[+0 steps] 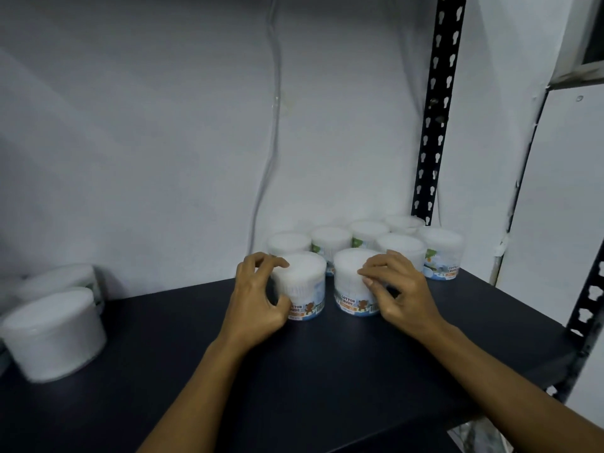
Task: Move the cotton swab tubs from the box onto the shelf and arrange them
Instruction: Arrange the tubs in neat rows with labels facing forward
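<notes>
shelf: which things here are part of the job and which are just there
Job: left hand and right hand on the two front tubs; back tubs; left tubs; shelf.
Just there: upright, wall cable.

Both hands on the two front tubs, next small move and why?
Probably slide both tubs back. The left hand grips the left front tub and the right hand the right front tub; both stand upright on the shelf, slightly ahead of the back rows, with a gap between them.
</notes>
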Demonstrator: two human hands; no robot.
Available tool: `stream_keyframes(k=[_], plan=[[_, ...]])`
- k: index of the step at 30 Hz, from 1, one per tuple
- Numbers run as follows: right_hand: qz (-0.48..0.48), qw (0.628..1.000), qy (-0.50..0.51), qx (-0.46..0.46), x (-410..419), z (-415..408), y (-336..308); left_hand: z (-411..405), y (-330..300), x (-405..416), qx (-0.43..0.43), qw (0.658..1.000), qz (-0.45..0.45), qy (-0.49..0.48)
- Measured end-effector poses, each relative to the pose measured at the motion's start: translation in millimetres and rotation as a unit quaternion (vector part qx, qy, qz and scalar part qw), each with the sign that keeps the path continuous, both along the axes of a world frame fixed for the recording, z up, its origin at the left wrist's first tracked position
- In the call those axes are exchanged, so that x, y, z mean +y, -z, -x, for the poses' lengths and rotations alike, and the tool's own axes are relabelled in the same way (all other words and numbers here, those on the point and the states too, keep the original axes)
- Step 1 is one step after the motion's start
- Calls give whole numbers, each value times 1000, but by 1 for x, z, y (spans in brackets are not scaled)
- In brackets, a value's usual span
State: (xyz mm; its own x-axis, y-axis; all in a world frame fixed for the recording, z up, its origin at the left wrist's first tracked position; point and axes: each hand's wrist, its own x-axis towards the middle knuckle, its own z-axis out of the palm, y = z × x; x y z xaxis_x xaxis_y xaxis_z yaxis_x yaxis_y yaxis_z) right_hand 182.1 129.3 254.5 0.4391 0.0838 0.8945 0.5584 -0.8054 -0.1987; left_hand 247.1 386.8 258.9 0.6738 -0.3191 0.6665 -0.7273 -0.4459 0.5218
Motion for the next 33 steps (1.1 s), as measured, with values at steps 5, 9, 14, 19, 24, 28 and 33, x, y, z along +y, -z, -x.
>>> stream_keyframes(k=[5, 9, 14, 19, 24, 28, 33], plan=[[12, 999, 26, -30, -3, 1, -1, -1, 0, 1, 3, 1000, 4, -8], [-20, 999, 30, 29, 2, 4, -3, -1, 1, 2, -2, 1000, 2, -22], [15, 995, 52, 79, 6, 7, -4, 0, -1, 2, 0, 1000, 1, -21], [14, 997, 45, 64, 4, 6, -2, 5, -3, -1, 5, 1000, 9, -23], [-8, 997, 29, 76, 2, 4, 0, 6, -3, -1, 14, 999, 10, -30], [22, 998, 47, 43, 2, 3, -2, 6, -4, -1, 44, 998, 27, -31], [-10, 996, 49, 79, 4, 6, -3, 10, -6, 1, 150, 987, -3, 48]])
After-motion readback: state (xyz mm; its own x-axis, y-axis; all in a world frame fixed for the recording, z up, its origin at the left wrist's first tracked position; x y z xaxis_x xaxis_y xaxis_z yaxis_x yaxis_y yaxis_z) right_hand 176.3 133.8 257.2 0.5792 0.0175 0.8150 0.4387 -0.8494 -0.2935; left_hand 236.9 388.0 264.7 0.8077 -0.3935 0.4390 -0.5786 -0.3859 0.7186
